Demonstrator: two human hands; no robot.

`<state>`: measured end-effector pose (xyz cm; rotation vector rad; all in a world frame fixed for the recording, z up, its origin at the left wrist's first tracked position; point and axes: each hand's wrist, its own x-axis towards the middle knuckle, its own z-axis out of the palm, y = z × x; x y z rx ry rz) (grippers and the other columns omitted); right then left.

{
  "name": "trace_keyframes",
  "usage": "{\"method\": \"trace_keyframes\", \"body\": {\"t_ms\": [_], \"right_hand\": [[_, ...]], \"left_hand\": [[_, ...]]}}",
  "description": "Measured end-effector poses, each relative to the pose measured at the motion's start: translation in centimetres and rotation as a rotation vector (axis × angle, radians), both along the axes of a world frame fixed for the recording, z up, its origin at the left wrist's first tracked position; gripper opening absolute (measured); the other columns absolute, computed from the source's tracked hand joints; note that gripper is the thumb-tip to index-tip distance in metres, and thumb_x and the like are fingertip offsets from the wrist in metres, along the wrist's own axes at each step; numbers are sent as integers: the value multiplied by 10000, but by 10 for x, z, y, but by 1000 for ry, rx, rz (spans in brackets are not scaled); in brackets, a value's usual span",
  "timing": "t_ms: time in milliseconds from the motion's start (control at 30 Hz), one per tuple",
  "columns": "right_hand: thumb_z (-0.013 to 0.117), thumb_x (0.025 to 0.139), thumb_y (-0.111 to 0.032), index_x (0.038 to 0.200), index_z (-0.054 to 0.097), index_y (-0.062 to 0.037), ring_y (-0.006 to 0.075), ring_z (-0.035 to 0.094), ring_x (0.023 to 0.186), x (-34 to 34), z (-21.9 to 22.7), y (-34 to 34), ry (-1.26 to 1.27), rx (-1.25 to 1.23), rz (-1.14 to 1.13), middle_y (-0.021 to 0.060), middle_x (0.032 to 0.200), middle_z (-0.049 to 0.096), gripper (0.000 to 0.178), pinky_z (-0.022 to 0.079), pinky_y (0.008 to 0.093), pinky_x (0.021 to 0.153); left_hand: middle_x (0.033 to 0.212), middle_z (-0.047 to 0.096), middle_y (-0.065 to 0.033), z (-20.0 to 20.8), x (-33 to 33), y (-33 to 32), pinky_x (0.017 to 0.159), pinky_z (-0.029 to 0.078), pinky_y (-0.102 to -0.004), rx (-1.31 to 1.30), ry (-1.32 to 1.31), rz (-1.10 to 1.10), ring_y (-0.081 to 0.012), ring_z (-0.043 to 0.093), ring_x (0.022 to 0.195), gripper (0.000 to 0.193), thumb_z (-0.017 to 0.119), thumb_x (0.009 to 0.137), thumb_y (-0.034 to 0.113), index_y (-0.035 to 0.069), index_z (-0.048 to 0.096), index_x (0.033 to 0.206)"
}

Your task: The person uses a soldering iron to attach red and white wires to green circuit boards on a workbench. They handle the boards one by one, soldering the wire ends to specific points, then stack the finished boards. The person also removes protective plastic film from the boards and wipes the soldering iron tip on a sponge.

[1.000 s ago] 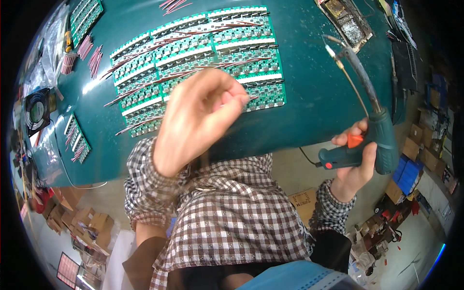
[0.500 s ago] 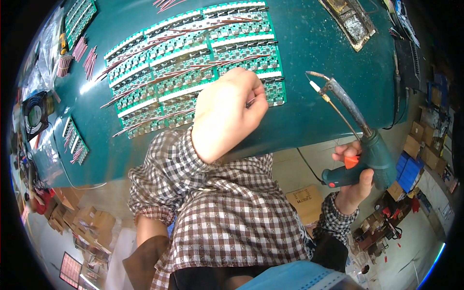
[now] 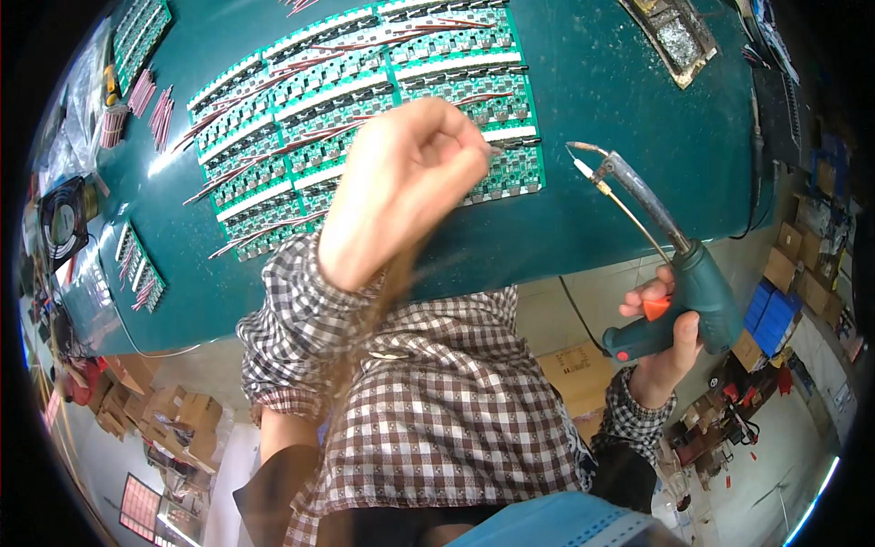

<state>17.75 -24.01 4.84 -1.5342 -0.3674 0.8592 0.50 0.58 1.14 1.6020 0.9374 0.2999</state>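
A panel of green circuit boards [image 3: 328, 96] lies on the table, with rows of white and black parts. Dark red and black wires [image 3: 260, 164] run slantwise across its rows. Above the panel's near right part is my left hand [image 3: 396, 187], slightly blurred, its thumb and fingers pinched together. What sits in that pinch is too small to make out. My right hand [image 3: 673, 356] grips a green soldering gun [image 3: 709, 301] with an orange trigger. Its metal barrel slants up and left, and the tip and thin feed tube end over the table, right of the panel, touching nothing.
A worn metal tray [image 3: 673, 41] with silvery residue sits at the far right of the green table [image 3: 620, 109]. Bundles of wires [image 3: 161, 118], smaller board pieces [image 3: 139, 264] and a black fan [image 3: 66, 219] lie along the left side. Cardboard boxes [image 3: 173, 415] stand on the floor.
My left hand has shifted a little left, away from the panel's right columns, still pinched. The soldering gun in my right hand has moved slightly left and down.
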Motion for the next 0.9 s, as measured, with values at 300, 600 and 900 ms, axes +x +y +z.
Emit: {"method": "trace_keyframes", "body": {"t_ms": [300,600,900], "right_hand": [[631,858,-343,1191,493,128,275,663,825,0,3,2,32,-24,32,142,912,634,593,592,376,691],[658,845,-316,1190,492,133,265,663,824,-3,8,2,40,-67,43,136,912,634,591,584,367,710],[647,839,-393,1168,508,127,218,629,745,-11,7,4,-44,-153,91,101,846,607,631,540,323,654]], "left_hand": [[635,509,-3,-8,13,-26,493,383,-237,394,42,-47,-78,472,544,55,635,728,13,34,591,752],[654,521,-58,-15,15,-28,516,425,-291,532,54,-33,-172,510,556,69,629,711,17,39,568,734],[655,517,-56,-12,12,-24,521,425,-283,468,41,-75,-160,499,552,60,623,720,18,31,569,742]]}}
